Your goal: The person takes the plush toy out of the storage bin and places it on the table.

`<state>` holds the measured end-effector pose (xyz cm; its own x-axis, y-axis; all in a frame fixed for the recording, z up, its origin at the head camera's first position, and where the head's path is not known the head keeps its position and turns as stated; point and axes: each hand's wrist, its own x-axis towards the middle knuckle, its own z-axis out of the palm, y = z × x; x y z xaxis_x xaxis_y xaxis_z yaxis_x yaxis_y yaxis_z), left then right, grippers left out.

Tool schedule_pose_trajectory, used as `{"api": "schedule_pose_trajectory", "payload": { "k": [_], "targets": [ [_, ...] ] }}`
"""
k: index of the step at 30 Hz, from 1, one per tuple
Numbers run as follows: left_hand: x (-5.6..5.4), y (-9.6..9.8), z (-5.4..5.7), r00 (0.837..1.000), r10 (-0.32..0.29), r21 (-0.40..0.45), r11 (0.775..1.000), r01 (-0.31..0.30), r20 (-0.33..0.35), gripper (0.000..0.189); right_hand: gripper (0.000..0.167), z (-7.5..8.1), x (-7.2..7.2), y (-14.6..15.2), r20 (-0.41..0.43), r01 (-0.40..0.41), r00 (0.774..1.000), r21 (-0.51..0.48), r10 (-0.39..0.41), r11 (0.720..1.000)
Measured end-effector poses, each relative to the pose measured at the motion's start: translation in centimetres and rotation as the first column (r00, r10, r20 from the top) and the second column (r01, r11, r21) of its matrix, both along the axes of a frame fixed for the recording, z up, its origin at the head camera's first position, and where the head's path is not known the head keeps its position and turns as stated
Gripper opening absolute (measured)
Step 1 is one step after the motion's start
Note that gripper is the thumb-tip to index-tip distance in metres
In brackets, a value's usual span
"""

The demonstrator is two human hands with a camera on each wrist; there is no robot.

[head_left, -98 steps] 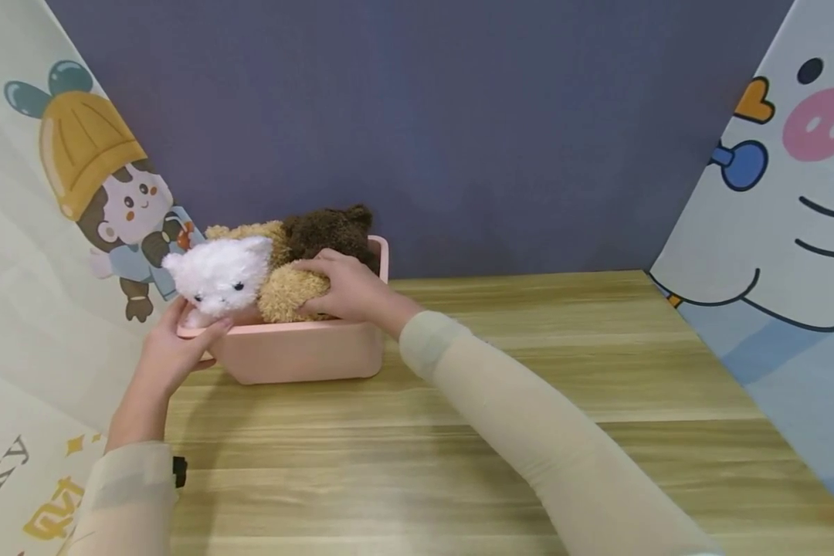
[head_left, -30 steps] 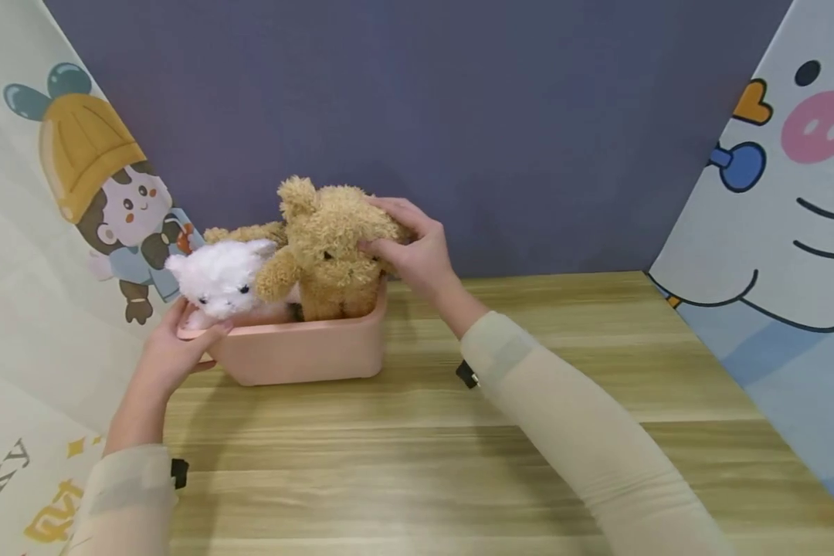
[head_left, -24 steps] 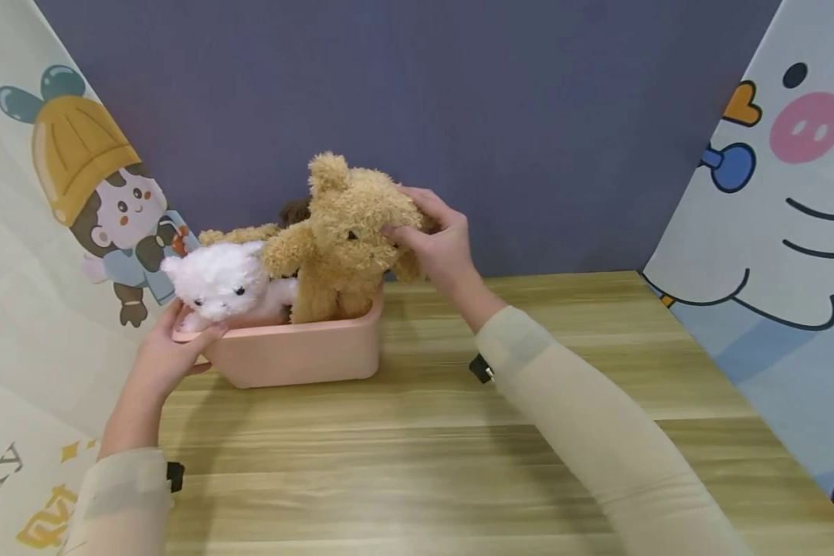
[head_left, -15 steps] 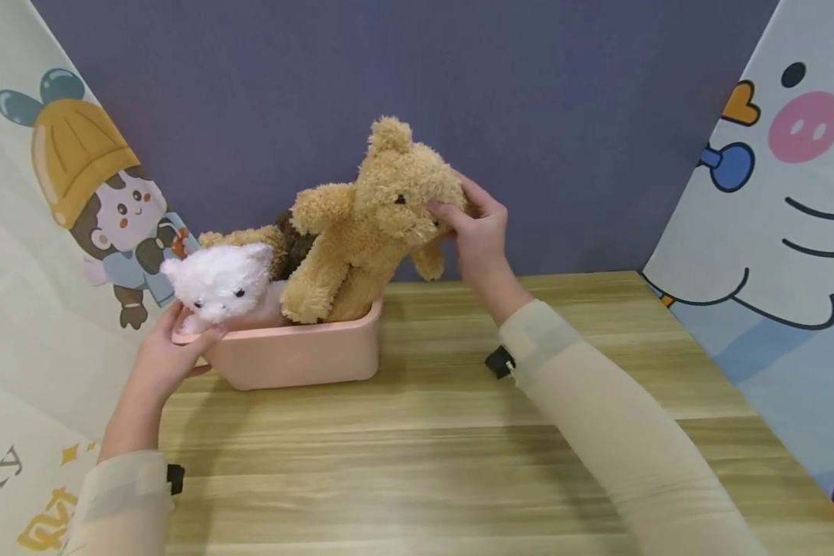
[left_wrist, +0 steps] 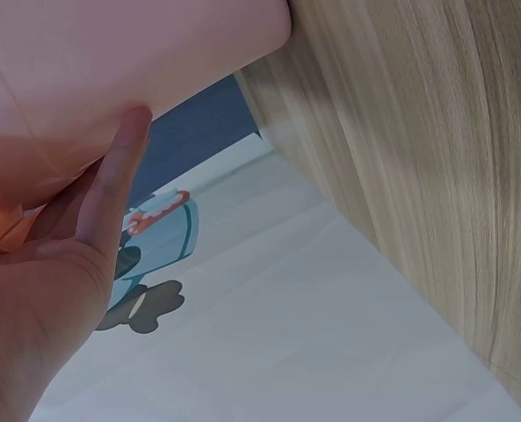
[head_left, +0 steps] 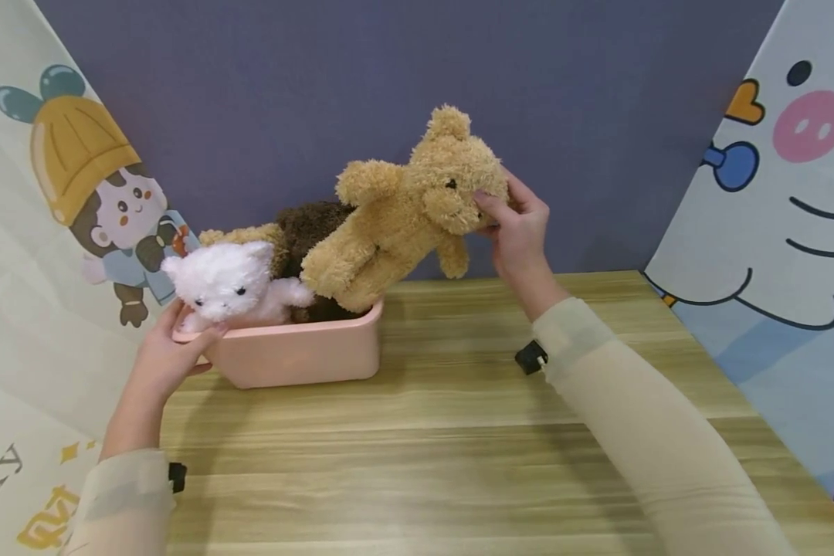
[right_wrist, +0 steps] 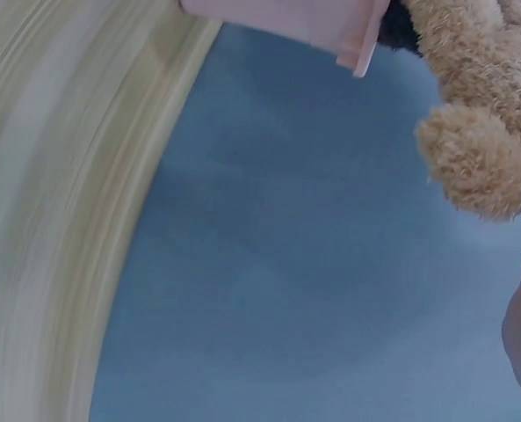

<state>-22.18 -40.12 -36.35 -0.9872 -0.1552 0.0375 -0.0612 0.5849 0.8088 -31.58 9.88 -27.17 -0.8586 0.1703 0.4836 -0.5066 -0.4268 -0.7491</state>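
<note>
My right hand (head_left: 523, 232) pinches a tan teddy bear (head_left: 417, 208) by the side of its head, thumb on the face. The bear tilts, its feet just above the right end of a pink bin (head_left: 299, 357). My left hand (head_left: 163, 351) grips the bin's left end, thumb over the rim; in the left wrist view a finger (left_wrist: 115, 176) lies along the bin's outer wall. Inside the bin are a white plush cat (head_left: 222, 282), a dark brown plush (head_left: 313, 228) and another tan plush (head_left: 246, 235), partly hidden. In the right wrist view the bear's arm (right_wrist: 480, 163) hangs down.
The bin stands on a wood-grain table (head_left: 417, 463), close to a dark blue-grey back panel (head_left: 417, 93). A printed panel with a cartoon child (head_left: 121, 201) rises at the left, another with a white cartoon figure (head_left: 792, 232) at the right.
My right hand has drawn the tan teddy bear up and rightward out of the bin, uncovering the dark brown plush. The left hand has kept its hold on the bin.
</note>
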Motion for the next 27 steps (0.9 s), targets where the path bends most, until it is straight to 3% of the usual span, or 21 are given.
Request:
{"api": "schedule_pose_trajectory", "payload": {
  "k": [13, 20, 27],
  "targets": [
    [0.1, 0.0, -0.1, 1.000, -0.001, 0.000, 1.000, 0.001, -0.020, 0.098, 0.048, -0.6, -0.7, 3.1, 0.050, -0.009, 0.999, -0.044, 0.012, 0.999],
    [0.3, -0.2, -0.3, 1.000, 0.015, 0.005, 1.000, -0.015, -0.007, 0.102, 0.049, 0.0, -1.2, 4.3, 0.076, -0.045, 0.996, -0.096, 0.052, 0.994],
    [-0.1, 0.1, 0.0, 1.000, 0.010, -0.001, 1.000, -0.010, -0.006, 0.100, 0.048, 1.1, -1.4, 6.8, 0.059, -0.020, 0.998, 0.009, 0.019, 1.000]
  ]
}}
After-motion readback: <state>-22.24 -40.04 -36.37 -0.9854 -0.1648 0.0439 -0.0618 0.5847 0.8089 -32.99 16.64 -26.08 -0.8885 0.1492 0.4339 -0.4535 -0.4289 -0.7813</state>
